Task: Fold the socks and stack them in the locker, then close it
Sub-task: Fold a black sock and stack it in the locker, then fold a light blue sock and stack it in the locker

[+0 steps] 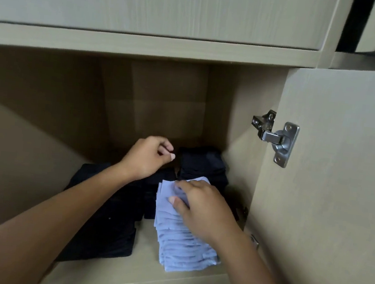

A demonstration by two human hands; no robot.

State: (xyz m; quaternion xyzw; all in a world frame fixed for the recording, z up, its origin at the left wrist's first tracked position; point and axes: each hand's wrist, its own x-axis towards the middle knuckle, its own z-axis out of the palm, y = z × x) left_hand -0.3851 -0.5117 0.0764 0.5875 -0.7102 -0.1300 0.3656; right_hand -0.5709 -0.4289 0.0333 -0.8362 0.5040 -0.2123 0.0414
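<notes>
Both arms reach into an open beige locker (241, 129). A tall stack of folded light-blue socks (180, 243) stands on the locker floor at the front right. My right hand (200, 210) rests on top of that stack, thumb and fingers curled over the uppermost blue sock. Black folded socks (202, 164) are piled behind the blue stack, and more dark folded items (105, 214) lie to the left. My left hand (148, 156) hovers above the dark pile with fingers loosely curled and nothing in it.
The locker door (339, 181) hangs open on the right, with a metal hinge (275, 137) on its inner face. A closed cabinet front (150, 3) sits above the compartment. The locker floor (140, 273) shows bare in front of the stacks.
</notes>
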